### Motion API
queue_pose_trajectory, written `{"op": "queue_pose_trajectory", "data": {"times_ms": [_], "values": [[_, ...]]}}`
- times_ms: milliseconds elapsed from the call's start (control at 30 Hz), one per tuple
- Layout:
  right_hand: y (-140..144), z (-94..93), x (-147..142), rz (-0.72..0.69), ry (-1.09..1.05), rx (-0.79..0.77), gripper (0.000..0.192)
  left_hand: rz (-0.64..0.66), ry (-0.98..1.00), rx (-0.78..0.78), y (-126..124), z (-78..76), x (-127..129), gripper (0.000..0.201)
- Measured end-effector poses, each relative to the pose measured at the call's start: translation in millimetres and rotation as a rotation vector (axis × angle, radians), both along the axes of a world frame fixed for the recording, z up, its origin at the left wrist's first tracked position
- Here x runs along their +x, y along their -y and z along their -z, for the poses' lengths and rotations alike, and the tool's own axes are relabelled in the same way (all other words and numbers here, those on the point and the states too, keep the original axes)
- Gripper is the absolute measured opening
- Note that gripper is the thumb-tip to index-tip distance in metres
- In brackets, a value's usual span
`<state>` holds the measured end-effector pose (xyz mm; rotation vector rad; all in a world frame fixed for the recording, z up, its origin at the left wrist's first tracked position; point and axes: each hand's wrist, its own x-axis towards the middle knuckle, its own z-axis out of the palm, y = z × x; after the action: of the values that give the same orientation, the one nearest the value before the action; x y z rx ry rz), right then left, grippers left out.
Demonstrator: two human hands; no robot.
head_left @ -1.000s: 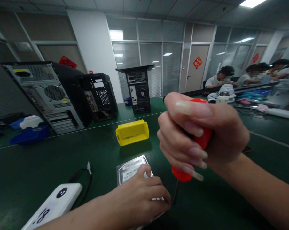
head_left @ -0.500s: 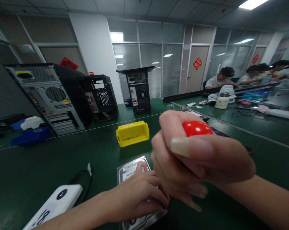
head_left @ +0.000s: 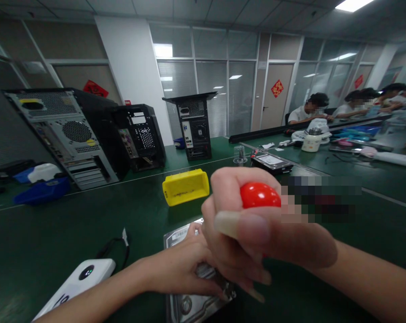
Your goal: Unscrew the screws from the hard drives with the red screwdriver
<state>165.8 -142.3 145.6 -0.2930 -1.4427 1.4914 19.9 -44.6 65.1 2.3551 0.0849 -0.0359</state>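
Observation:
A silver hard drive (head_left: 186, 305) lies on the green table in front of me. My left hand (head_left: 186, 264) grips it from above, the thumb near its right side and some fingers toward the far end. My right hand (head_left: 243, 229), raised close to the camera over the drive's right side, is closed around a screwdriver (head_left: 261, 195). Only the rounded red end of its handle shows; the shaft and tip are hidden behind my hands. Part of the drive is covered by my hands too.
A yellow bin (head_left: 186, 187) stands beyond the drive. To the left lies a white device (head_left: 78, 285) with a black cable. Computer cases (head_left: 194, 128) line the back. Another drive (head_left: 272, 161) and a clear cup (head_left: 240, 154) sit farther right. Several people work at far right.
My right hand has shifted left and slightly down with the screwdriver. My left thumb has spread away from the fingers, baring more of the drive.

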Motion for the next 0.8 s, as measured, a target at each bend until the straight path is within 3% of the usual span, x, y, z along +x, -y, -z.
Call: {"op": "queue_pose_trajectory", "data": {"times_ms": [133,367,800], "values": [[-1.7,2.5,-0.1,0.007,-0.019,-0.016,0.035,0.027,0.029,0.026,2.0,8.9,-3.1,0.043],[0.2,2.3,-0.2,0.019,-0.024,-0.021,0.037,-0.022,0.046,0.116,12.1,20.6,0.8,0.034],[-1.1,3.5,-1.5,0.028,0.021,-0.033,0.036,-0.111,0.065,0.072,16.7,26.1,6.7,0.020]]}}
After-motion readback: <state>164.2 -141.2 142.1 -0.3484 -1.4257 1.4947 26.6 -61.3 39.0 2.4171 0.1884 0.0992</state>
